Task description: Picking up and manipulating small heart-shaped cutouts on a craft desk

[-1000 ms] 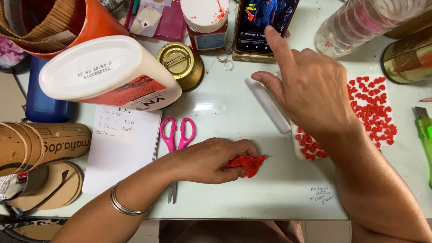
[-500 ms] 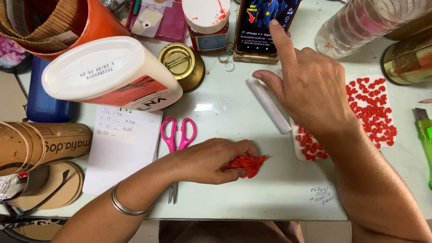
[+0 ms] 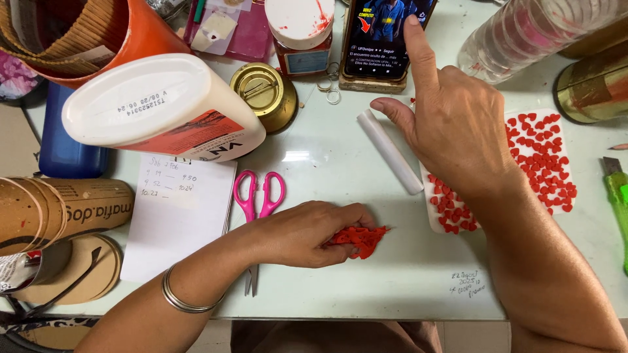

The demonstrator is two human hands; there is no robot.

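— What lies around the middle of the table?
— Pink scissors point(image 3: 260, 196) at centre, a notepad sheet point(image 3: 176, 216) at nine o'clock of them, a white stick point(image 3: 391, 151) at three o'clock.
— And farther out?
— A brass lid point(image 3: 265, 93) at twelve o'clock, a green cutter point(image 3: 617, 196) far at three o'clock, a cardboard tube point(image 3: 62, 212) at nine o'clock.
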